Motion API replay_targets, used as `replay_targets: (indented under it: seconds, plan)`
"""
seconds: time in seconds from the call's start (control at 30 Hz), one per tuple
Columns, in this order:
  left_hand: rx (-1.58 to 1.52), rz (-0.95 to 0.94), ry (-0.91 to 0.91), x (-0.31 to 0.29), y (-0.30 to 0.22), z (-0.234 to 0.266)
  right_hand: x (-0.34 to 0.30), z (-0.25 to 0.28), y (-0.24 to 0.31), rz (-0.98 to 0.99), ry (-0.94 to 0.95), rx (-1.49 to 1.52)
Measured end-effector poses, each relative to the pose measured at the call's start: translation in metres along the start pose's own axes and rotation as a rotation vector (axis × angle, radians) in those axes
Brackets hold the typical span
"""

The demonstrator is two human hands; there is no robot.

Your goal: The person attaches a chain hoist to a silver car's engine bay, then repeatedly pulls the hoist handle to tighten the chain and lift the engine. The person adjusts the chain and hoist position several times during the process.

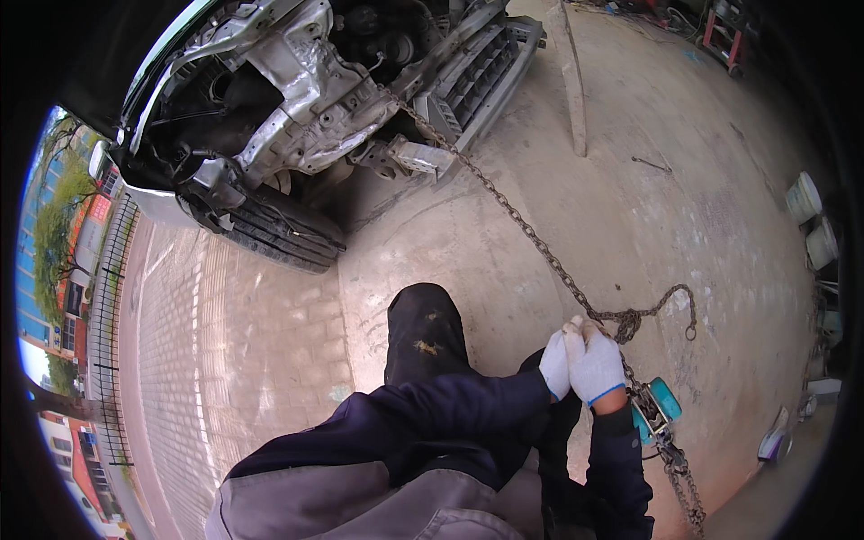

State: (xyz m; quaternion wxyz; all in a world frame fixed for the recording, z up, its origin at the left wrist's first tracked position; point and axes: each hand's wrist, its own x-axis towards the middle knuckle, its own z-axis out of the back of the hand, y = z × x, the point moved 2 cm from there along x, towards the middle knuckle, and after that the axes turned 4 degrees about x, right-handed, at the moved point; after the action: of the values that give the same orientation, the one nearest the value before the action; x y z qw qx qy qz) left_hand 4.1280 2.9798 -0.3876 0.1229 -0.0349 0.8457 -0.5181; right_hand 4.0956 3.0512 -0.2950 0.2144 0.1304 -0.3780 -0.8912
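My left hand (556, 367) and my right hand (594, 367), both in white work gloves with blue cuffs, are pressed together over my right leg. Their fingers are closed, and whatever is between them is hidden or too small to make out. Right beside the fingertips runs a rusty steel chain (525, 229), stretched taut from the stripped front of a car (315, 90). Past my hands it bunches into a knot (623, 326), and a loose tail with an end ring (690, 333) lies on the floor. A turquoise chain hoist (664, 400) hangs in line below the knot.
The car's front tire (279, 229) and a grey metal bumper beam (486, 76) are ahead. A long strip (572, 85) and a small metal rod (652, 165) lie on the concrete. White buckets (804, 198) stand at right; a fence (112, 333) runs at left.
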Motion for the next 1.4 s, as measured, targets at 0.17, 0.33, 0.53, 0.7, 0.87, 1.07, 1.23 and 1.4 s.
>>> replay_targets:
  seconds: [0.17,0.33,0.53,0.7,0.87,1.07,1.23,1.4]
  plan:
    - [-0.16,-0.134,0.153,-0.027,-0.025,-0.081,-0.062,0.067,-0.022,0.076,-0.199,0.289]
    - [0.384,-0.449,0.275,-0.083,-0.042,-0.194,-0.179,0.134,-0.074,0.141,-0.586,0.509]
    - [0.84,-0.348,0.219,-0.149,-0.001,-0.322,-0.274,0.155,-0.165,-0.226,-1.089,1.309]
    - [0.802,-0.307,0.767,-0.121,0.006,-0.274,-0.274,0.149,-0.156,-0.4,-1.354,1.411]
    - [0.382,-0.415,0.62,-0.075,-0.036,-0.188,-0.185,0.119,-0.092,-0.02,-0.991,1.021]
    - [0.383,-0.335,-0.024,-0.036,-0.029,-0.038,-0.034,0.034,0.006,0.241,-0.211,0.196]
    - [0.012,-0.197,0.127,-0.041,-0.019,-0.063,-0.058,0.062,-0.007,0.108,-0.148,0.211]
    - [0.476,-0.478,0.325,-0.057,-0.023,-0.238,-0.152,0.173,-0.095,0.12,-0.801,0.738]
